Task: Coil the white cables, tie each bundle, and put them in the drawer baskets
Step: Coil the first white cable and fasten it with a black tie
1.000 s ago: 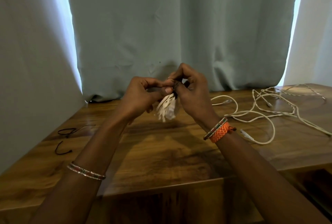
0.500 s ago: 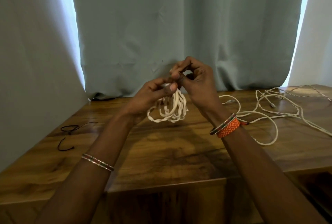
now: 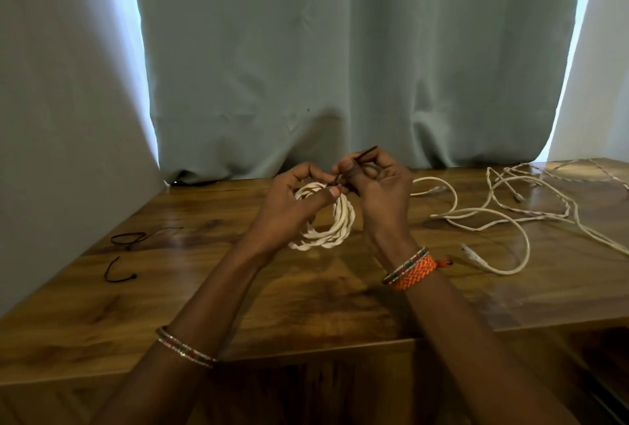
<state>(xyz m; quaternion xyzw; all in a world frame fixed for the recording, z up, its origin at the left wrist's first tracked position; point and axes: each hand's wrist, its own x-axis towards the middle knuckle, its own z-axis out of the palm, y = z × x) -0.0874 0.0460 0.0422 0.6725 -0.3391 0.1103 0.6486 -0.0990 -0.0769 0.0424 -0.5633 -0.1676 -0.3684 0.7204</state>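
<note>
- The coiled white cable (image 3: 326, 220) is held above the wooden table (image 3: 238, 288), gripped at its upper rim by the left hand (image 3: 289, 200).
- A dark tie (image 3: 360, 157) is pinched by the right hand (image 3: 377, 186).
- The bundle is judged light, limp and springy; it is best grasped where the loops cross.

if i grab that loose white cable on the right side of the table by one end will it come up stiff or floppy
Probably floppy: the loose white cable sprawls in slack, crossing curves on the table, so it would likely trail and drag. It may snag, since its strands overlap. It looks thin, so likely light.
</note>
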